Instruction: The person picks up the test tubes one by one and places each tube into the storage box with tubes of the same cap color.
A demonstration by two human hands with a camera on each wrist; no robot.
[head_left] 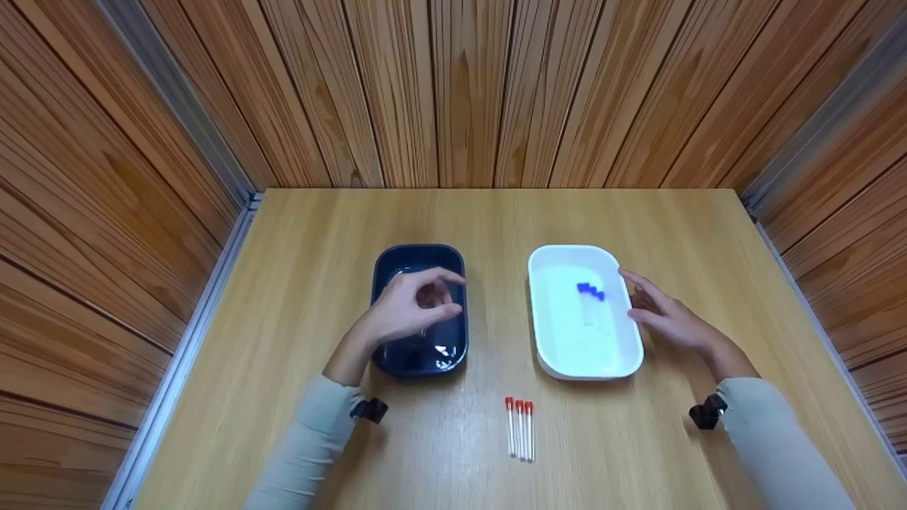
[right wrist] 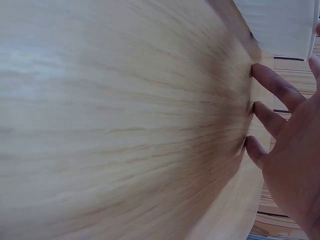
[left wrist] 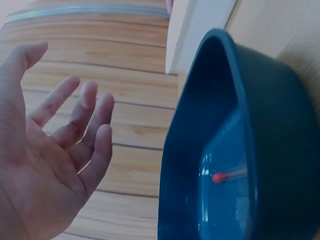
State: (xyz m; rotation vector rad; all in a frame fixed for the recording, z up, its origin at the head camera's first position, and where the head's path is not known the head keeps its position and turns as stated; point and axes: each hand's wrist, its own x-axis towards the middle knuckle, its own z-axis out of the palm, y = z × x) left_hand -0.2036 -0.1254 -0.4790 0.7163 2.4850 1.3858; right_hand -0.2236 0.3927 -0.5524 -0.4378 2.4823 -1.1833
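My left hand (head_left: 411,304) hovers over the dark blue tray (head_left: 382,365), fingers loosely curved and thumb apart, holding nothing. In the left wrist view the palm faces up beside the tray's wall. Inside the blue tray lies a slim tube with a red cap (left wrist: 219,177); the hand hides it in the head view. My right hand (head_left: 666,319) touches the right side of the white tray (head_left: 584,361) with index finger and thumb, its other fingertips (right wrist: 257,107) down at the tabletop. Several slim clear tubes with blue caps (head_left: 590,291) lie in the white tray.
Slim tubes with red caps (head_left: 519,428) lie side by side on the wooden table (head_left: 453,467), in front of the gap between the trays. Wood-panelled walls (head_left: 468,92) enclose the table at the back and on both sides.
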